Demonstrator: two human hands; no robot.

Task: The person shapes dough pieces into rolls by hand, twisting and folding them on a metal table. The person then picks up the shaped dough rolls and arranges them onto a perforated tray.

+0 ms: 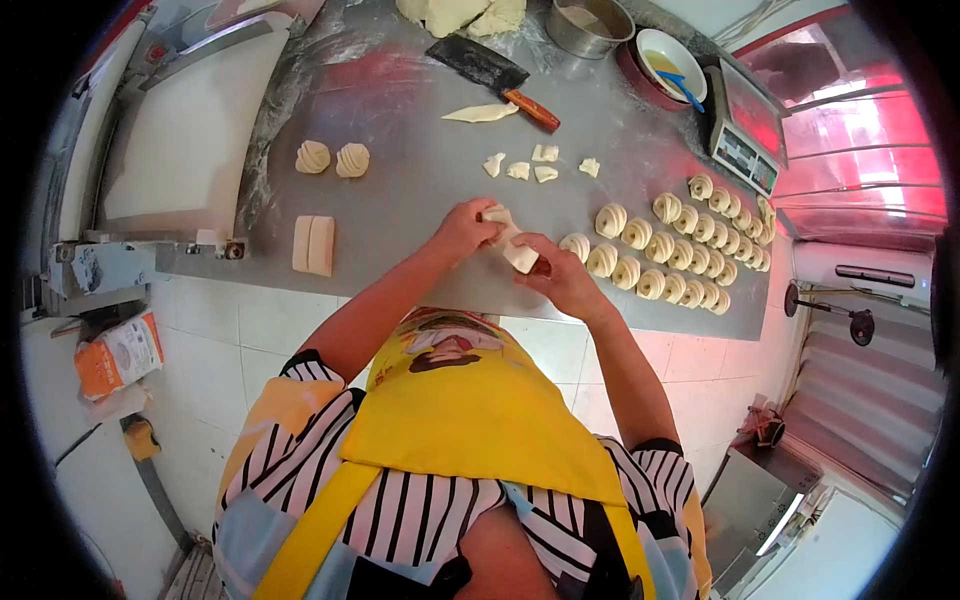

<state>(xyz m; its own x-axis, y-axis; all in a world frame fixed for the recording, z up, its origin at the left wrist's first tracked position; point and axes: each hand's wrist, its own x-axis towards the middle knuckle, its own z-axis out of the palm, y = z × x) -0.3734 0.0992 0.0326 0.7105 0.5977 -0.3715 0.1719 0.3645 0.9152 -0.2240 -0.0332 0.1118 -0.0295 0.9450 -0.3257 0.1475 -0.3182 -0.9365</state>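
Note:
Between my two hands, just above the near part of the metal table [400, 235], is a pale strip of dough [515, 243]. My left hand [468, 230] pinches its upper left end. At the lower right end, my right hand [562, 275] grips it with thumb and fingers. Several small dough scraps [518, 171] lie beyond my hands. Rows of coiled dough rolls [660, 247] stand close to the right of my right hand. To the left are two dough pieces [314, 245] side by side and two twisted rolls [333, 159].
A cleaver [480, 64] with a wooden handle lies at the back beside a flat dough sliver [480, 113]. A metal pan [590, 28], a white bowl [655, 45] with a blue utensil and a scale [745, 140] stand back right. A dough machine [190, 140] borders the left.

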